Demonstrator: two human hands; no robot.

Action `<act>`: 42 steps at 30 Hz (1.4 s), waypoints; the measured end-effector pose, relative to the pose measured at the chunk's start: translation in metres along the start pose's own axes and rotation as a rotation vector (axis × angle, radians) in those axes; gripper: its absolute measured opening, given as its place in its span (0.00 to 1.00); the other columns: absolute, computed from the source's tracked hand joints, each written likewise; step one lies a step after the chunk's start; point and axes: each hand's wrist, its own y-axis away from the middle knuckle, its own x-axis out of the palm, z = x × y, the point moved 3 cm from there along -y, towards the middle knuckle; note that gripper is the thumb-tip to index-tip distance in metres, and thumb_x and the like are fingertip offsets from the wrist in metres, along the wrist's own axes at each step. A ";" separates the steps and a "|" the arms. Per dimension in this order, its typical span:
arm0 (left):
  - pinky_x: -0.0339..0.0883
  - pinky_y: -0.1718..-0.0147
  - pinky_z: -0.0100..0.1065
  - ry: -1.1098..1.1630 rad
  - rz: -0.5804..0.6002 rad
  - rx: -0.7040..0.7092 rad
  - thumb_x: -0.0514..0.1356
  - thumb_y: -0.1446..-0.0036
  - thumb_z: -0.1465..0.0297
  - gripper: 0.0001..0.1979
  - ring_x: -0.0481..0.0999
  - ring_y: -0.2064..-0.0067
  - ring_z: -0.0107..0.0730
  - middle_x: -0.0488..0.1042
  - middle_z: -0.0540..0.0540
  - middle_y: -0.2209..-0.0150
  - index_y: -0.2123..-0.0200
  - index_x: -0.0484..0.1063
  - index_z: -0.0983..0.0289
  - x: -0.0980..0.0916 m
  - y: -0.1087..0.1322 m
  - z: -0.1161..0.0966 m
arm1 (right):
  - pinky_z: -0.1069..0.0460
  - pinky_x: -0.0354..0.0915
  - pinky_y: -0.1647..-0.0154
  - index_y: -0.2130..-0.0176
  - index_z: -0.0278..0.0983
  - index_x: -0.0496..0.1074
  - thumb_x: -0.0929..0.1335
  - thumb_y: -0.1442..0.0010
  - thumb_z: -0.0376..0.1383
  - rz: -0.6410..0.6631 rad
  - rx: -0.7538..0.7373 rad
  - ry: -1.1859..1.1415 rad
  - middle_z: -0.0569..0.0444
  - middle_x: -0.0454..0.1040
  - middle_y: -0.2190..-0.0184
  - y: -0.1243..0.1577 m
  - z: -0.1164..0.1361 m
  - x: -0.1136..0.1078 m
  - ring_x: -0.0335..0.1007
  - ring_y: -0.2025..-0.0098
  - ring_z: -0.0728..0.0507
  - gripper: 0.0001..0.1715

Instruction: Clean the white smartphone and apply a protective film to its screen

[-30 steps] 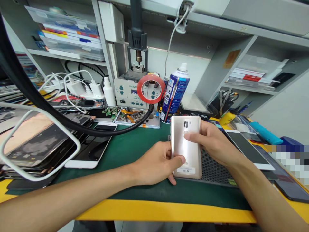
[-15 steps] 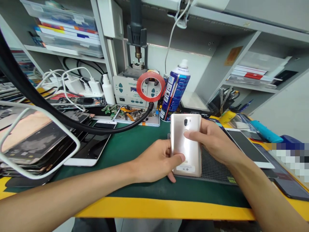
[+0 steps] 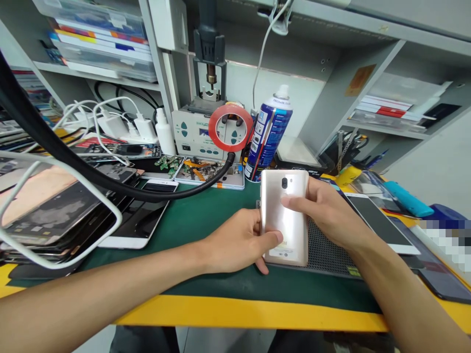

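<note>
A gold smartphone is held upright, its back with the camera lenses toward me. My left hand grips its lower left side, thumb lying across the back near the logo. At the upper right edge my right hand holds the phone too, its thumb pressed on the back below the camera. The fingers behind the phone are mostly hidden. Beneath and behind it lies a dark textured pad on the green mat.
A hot-air station stands at the back with red tape on it, beside a blue spray can. A black hose arches across the left. Stacked phone parts, a white phone and another phone flank the mat.
The view has shifted very slightly. Both hands keep the same grip on the phone, which stays almost in place.
</note>
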 end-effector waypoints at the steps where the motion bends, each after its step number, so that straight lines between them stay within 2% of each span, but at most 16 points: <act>1: 0.77 0.72 0.33 0.001 0.001 0.001 0.58 0.37 0.64 0.14 0.76 0.70 0.31 0.73 0.54 0.68 0.58 0.72 0.71 0.000 0.000 0.000 | 0.52 0.68 0.63 0.57 0.38 0.72 0.71 0.39 0.38 -0.001 0.002 0.005 0.56 0.78 0.63 0.000 0.000 0.000 0.75 0.66 0.46 0.09; 10: 0.77 0.73 0.33 -0.019 -0.005 -0.015 0.59 0.37 0.63 0.15 0.76 0.69 0.32 0.73 0.54 0.68 0.57 0.72 0.70 0.001 0.002 -0.005 | 0.52 0.68 0.64 0.56 0.38 0.72 0.71 0.39 0.40 -0.006 0.038 0.009 0.55 0.79 0.61 0.001 -0.002 -0.001 0.75 0.65 0.45 0.12; 17: 0.78 0.72 0.35 -0.025 -0.003 -0.015 0.58 0.37 0.64 0.14 0.77 0.69 0.33 0.73 0.55 0.67 0.57 0.73 0.70 0.001 0.001 -0.005 | 0.53 0.66 0.65 0.57 0.37 0.72 0.71 0.39 0.39 -0.019 -0.001 0.000 0.56 0.77 0.64 0.000 -0.002 0.000 0.72 0.67 0.47 0.11; 24: 0.78 0.72 0.36 -0.017 -0.014 -0.021 0.59 0.39 0.66 0.11 0.77 0.68 0.34 0.74 0.54 0.67 0.59 0.72 0.69 0.000 0.001 -0.002 | 0.52 0.65 0.65 0.59 0.36 0.71 0.70 0.40 0.39 -0.093 -0.043 0.179 0.55 0.75 0.65 0.001 0.006 0.002 0.70 0.66 0.46 0.10; 30: 0.78 0.72 0.35 -0.025 -0.021 -0.024 0.62 0.41 0.64 0.11 0.77 0.68 0.34 0.74 0.53 0.67 0.61 0.73 0.67 0.000 0.002 -0.004 | 0.51 0.65 0.64 0.59 0.35 0.70 0.69 0.39 0.40 -0.060 -0.032 0.197 0.51 0.76 0.62 0.003 0.009 0.004 0.71 0.64 0.44 0.11; 42: 0.78 0.72 0.35 -0.027 -0.026 -0.025 0.61 0.41 0.65 0.11 0.77 0.68 0.34 0.74 0.54 0.67 0.60 0.73 0.68 0.000 0.001 -0.005 | 0.52 0.65 0.65 0.58 0.36 0.70 0.69 0.38 0.40 -0.061 -0.035 0.187 0.53 0.76 0.64 0.003 0.008 0.003 0.72 0.66 0.45 0.12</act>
